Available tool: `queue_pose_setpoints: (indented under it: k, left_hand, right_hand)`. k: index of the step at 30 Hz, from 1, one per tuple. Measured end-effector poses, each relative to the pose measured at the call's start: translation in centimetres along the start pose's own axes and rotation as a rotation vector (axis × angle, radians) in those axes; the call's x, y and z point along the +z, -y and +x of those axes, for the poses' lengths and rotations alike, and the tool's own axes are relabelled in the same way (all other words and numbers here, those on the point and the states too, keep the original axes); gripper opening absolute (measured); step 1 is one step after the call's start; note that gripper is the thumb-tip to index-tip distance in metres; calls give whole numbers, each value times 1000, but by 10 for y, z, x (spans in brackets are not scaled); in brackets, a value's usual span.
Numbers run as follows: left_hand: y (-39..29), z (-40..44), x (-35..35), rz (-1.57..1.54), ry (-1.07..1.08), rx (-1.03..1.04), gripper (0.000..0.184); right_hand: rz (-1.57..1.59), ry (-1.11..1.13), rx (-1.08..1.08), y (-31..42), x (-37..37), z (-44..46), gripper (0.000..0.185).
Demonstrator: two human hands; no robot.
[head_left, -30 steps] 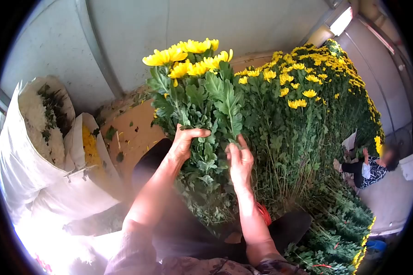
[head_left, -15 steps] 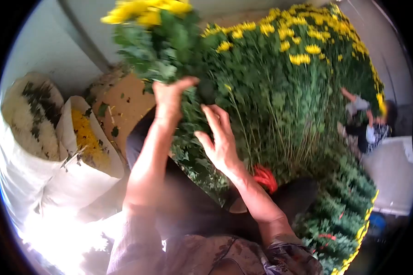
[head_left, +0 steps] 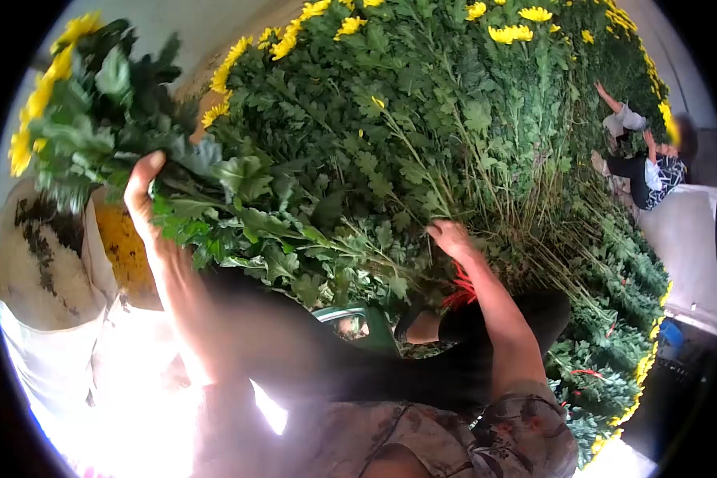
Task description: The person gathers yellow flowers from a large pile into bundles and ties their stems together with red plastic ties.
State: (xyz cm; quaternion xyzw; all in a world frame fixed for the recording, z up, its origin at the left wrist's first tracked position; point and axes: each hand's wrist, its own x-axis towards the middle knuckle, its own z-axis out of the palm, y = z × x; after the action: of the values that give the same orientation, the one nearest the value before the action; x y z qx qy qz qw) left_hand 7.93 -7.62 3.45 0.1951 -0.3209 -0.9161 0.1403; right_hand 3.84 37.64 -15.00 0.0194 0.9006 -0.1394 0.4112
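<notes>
My left hand [head_left: 153, 203] is wrapped round a leafy bunch of yellow chrysanthemums [head_left: 111, 127], tilted so that its blooms point to the upper left and its stems run right across my lap. My right hand [head_left: 452, 237] is at the middle, its fingers closed at the lower stems of the flowers; what they hold, if anything, is too small to tell. Just below it lies a bundle of red ties [head_left: 460, 288]. Behind my hands stands a large pile of yellow chrysanthemums [head_left: 462, 103].
Two white sacks, one with white petals [head_left: 44, 271] and one with yellow petals [head_left: 126, 251], stand at the left. Tied bunches [head_left: 605, 319] lie at the lower right. A co-worker [head_left: 655, 177] sits at the far right. A green object [head_left: 378, 331] lies by my legs.
My left hand has swung the bunch left and down, from upright to tilted. My right hand has moved right, away from my left, and its fingers have closed. The view has shifted.
</notes>
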Motion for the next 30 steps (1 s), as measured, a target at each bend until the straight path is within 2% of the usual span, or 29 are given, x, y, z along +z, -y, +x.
queue_pose_setpoints:
  k: [1, 2, 4, 5, 6, 7, 8, 9, 10, 11, 12, 13, 15, 16, 18, 19, 20, 21, 23, 25, 26, 27, 28, 29, 30]
  left_hand:
    - [0, 4, -4, 24, -27, -25, 35]
    - [4, 2, -5, 19, -75, -41, 35]
    - [5, 0, -7, 51, 47, -65, 40]
    - [8, -1, -11, 64, 85, -74, 42]
    - [6, -1, -17, 26, 157, -122, 47]
    - [10, 1, -19, 0, 264, -97, 54]
    - [15, 4, -20, -29, 371, -74, 63]
    - [9, 15, -40, 14, 452, -77, 63]
    - [3, 23, -49, 57, 533, -77, 64]
    - [0, 30, -56, 85, 632, -61, 64]
    - [-2, 33, -52, 112, 731, -42, 64]
    - [-4, 37, -48, 135, 829, -20, 63]
    - [-2, 16, -24, 148, 637, -9, 63]
    - [0, 5, -15, 162, 540, -5, 62]
    - [2, 4, -31, 175, 241, -61, 58]
    - [-7, 16, -56, 174, 44, -116, 56]
    - [-15, 26, -71, 257, 149, -85, 49]
    - [-14, 29, -71, 387, 93, 38, 47]
    - [-13, 37, -78, 694, 26, 301, 45]
    - [-18, 47, -91, 1096, 237, 691, 47]
    - [-22, 50, -92, 1179, 305, 806, 49]
    - [-22, 52, -89, 1240, 315, 808, 48]
    - [-22, 53, -86, 1300, 326, 811, 48]
    - [-15, 54, -76, 1205, 302, 820, 47]
    - [-8, 51, -61, 1158, 294, 826, 47]
  right_hand:
    - [125, -75, -92, 23, 3, -8, 52]
    - [263, -21, -243, 30, 22, 8, 48]
    - [665, 445, -239, 63, 57, 8, 47]
    - [693, 708, -197, 82, 62, -2, 48]
    - [492, 694, -293, 89, 78, -8, 53]
    - [515, 690, -279, 92, 90, -3, 53]
    - [366, 742, -219, 91, 99, 12, 57]
    - [216, 795, -157, 86, 108, 21, 61]
    - [347, 744, -222, 83, 109, 15, 71]
    - [428, 720, -124, 80, 110, 9, 76]
    - [286, 665, -267, 65, 138, 26, 77]
    - [79, 603, -324, 56, 155, 28, 76]
    - [-403, 475, -337, 44, 176, 23, 73]
    - [-518, 372, -451, 31, 170, 26, 70]
    - [-439, 431, -457, 18, 143, 40, 61]
    - [-472, 215, -568, -4, 156, 46, 49]
    - [-435, 123, -684, -16, 157, 51, 40]
    - [-397, 27, -798, -24, 158, 56, 31]
    - [-281, 53, -785, -25, 163, 56, 25]
    - [-169, 67, -763, -18, 156, 49, 21]
    - [-170, 261, -635, -12, 148, 46, 19]
    - [-168, 456, -504, -10, 135, 36, 19]
    - [65, 407, -491, -13, 112, 19, 20]
    - [253, 367, -379, -22, 103, 11, 24]
    - [198, 293, -355, -30, 81, -2, 26]
